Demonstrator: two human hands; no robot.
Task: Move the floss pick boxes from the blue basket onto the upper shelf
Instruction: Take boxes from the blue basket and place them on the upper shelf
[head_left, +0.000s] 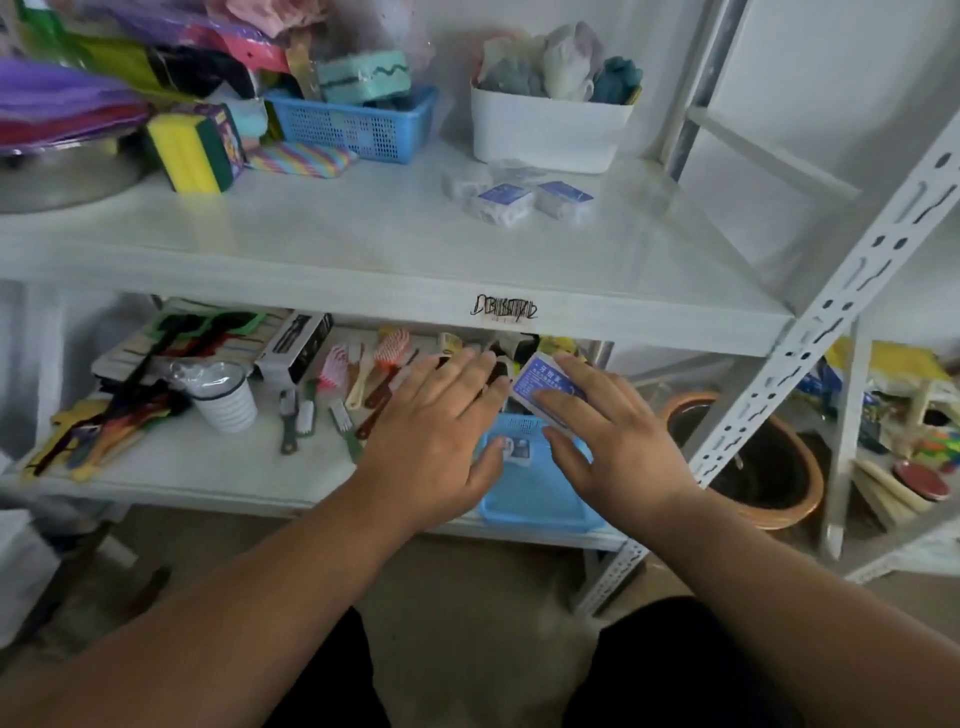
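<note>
A blue basket (535, 499) sits on the lower shelf, partly covered by both hands. My right hand (618, 447) holds a floss pick box (540, 384) with a blue label, lifted above the basket's far edge. My left hand (441, 431) hovers over the basket's left side with fingers spread and holds nothing. Another small box (517, 448) shows inside the basket between the hands. On the upper shelf (363, 244) lie three floss pick boxes (501, 200) in front of a white bin.
A white bin (548, 130) of cloths, a second blue basket (353, 122) and sponges (195, 148) stand at the back of the upper shelf. Brushes, combs and a cup (226, 397) crowd the lower shelf. A slotted upright (810, 332) and a clay pot (763, 462) stand right.
</note>
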